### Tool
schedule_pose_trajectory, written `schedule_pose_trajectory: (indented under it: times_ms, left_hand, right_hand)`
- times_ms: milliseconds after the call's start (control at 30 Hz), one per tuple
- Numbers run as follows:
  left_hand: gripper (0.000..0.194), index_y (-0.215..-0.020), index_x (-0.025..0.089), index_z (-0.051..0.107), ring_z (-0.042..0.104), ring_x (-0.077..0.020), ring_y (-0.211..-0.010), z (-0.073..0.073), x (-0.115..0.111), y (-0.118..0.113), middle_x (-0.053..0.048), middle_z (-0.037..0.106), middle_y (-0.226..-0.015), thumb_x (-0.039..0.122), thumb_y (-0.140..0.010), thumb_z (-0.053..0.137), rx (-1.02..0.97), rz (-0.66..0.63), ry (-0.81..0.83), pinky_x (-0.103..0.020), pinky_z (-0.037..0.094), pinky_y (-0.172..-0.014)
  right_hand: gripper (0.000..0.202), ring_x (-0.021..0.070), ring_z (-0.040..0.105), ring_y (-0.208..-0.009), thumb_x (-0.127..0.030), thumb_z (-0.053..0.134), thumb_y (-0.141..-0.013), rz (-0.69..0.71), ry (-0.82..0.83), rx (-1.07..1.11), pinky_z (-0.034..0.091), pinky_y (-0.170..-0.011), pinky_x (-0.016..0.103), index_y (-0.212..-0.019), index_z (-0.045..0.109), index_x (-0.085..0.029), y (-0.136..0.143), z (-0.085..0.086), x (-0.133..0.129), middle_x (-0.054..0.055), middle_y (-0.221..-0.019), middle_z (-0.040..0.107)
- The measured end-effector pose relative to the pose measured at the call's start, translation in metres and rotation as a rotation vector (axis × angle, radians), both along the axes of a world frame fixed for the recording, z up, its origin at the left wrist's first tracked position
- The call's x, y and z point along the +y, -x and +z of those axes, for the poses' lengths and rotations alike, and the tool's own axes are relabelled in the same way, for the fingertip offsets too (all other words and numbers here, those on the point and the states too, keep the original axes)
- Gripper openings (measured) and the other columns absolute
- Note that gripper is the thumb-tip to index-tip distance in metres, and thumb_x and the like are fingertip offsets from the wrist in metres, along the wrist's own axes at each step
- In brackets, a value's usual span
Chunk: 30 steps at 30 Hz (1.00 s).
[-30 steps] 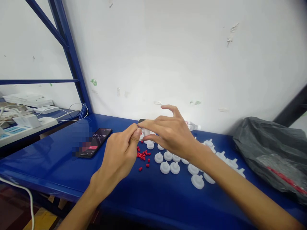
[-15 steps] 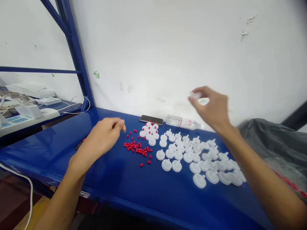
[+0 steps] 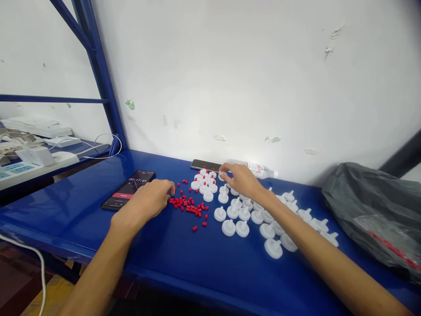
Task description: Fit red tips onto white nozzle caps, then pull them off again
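Observation:
My left hand (image 3: 151, 198) is low over the blue table, its fingers bent down at the left edge of the scattered red caps (image 3: 194, 209); its fingertips are partly hidden. My right hand (image 3: 241, 179) pinches a white disc-shaped piece (image 3: 222, 175) beside the group of white pieces with red caps on their stems (image 3: 204, 183). Several uncapped white pieces (image 3: 242, 228) spread from the middle to the right, partly under my right forearm.
A phone showing a timer (image 3: 131, 188) lies left of my left hand. At the wall are a dark phone (image 3: 205, 165) and a plastic bottle (image 3: 263, 170). A grey plastic bag (image 3: 365, 206) sits at right, a power strip (image 3: 39, 169) at far left.
My right hand has come down and left from in front of the wall to the capped pieces. My left hand has moved slightly right and down, towards the red caps, uncovering the timer phone.

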<state>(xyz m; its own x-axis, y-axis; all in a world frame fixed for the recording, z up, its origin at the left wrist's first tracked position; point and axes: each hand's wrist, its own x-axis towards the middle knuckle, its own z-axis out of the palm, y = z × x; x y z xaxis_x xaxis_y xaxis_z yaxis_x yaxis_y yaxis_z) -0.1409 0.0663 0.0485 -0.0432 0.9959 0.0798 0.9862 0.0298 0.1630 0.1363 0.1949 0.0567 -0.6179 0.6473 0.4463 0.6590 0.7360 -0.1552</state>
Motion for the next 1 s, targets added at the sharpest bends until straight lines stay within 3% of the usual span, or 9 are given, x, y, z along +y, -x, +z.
schedule_pose_trajectory:
  times_ms: [100,267,467,633,800,900,1000]
  left_hand:
    - [0.027,-0.102,0.026,0.072,0.07,-0.0246,-0.082,0.001,-0.001,-0.002,-0.007,0.076,-0.096,0.015,-0.087,0.052,-0.011,-0.022,0.0,-0.032,0.043,-0.069]
    - [0.026,-0.1,0.025,0.072,0.069,-0.0252,-0.077,0.004,-0.004,-0.005,-0.007,0.075,-0.088,0.016,-0.087,0.052,-0.017,-0.02,-0.017,-0.032,0.042,-0.068]
    - [0.028,-0.093,0.024,0.072,0.068,-0.0259,-0.079,0.006,-0.002,-0.008,-0.009,0.075,-0.09,0.018,-0.091,0.045,-0.004,-0.014,-0.02,-0.033,0.042,-0.068]
    - [0.032,-0.095,0.024,0.073,0.069,-0.0249,-0.078,0.007,-0.004,-0.012,-0.009,0.075,-0.09,0.019,-0.094,0.041,0.006,0.005,-0.045,-0.033,0.043,-0.067]
    - [0.032,-0.097,0.023,0.072,0.07,-0.0284,-0.087,0.015,-0.003,-0.014,-0.01,0.076,-0.097,0.028,-0.098,0.04,0.018,0.02,-0.126,-0.034,0.045,-0.072]
    - [0.035,-0.104,0.023,0.07,0.069,-0.0293,-0.092,0.023,-0.004,-0.02,-0.011,0.075,-0.102,0.029,-0.1,0.036,0.019,0.038,-0.205,-0.036,0.046,-0.075]
    - [0.034,-0.109,0.023,0.07,0.068,-0.024,-0.091,0.031,-0.008,-0.033,-0.007,0.075,-0.107,0.034,-0.101,0.039,-0.116,-0.078,-0.335,-0.034,0.047,-0.079]
  right_hand:
    - [0.014,0.0252,0.066,-0.105,-0.026,0.062,-0.097,-0.006,-0.002,-0.021,0.047,-0.088,0.036,-0.1,0.074,-0.019,0.002,-0.002,0.003,0.01,-0.107,0.074]
    - [0.012,0.0242,0.071,-0.096,-0.024,0.065,-0.095,-0.012,0.037,-0.026,0.049,-0.084,0.035,-0.097,0.076,-0.02,0.001,-0.004,0.005,0.007,-0.101,0.078]
    - [0.019,0.0251,0.073,-0.1,-0.027,0.062,-0.097,0.0,0.073,0.016,0.052,-0.084,0.035,-0.11,0.075,-0.02,-0.001,-0.001,0.002,0.009,-0.107,0.079]
    - [0.019,0.0235,0.072,-0.095,-0.031,0.062,-0.097,0.131,0.084,0.023,0.051,-0.085,0.037,-0.103,0.077,-0.021,0.005,0.004,-0.005,0.005,-0.099,0.08]
    - [0.013,0.0223,0.072,-0.091,-0.024,0.066,-0.094,0.194,0.105,0.032,0.051,-0.084,0.037,-0.092,0.078,-0.02,0.009,0.001,-0.006,0.004,-0.094,0.081]
    - [0.014,0.0213,0.072,-0.093,-0.023,0.064,-0.095,0.189,0.108,0.061,0.051,-0.083,0.035,-0.092,0.077,-0.021,0.006,0.009,-0.008,0.004,-0.095,0.08]
    - [0.015,0.0211,0.071,-0.094,-0.025,0.062,-0.095,0.202,0.106,0.13,0.051,-0.084,0.036,-0.094,0.077,-0.021,0.004,0.027,-0.02,0.004,-0.096,0.08]
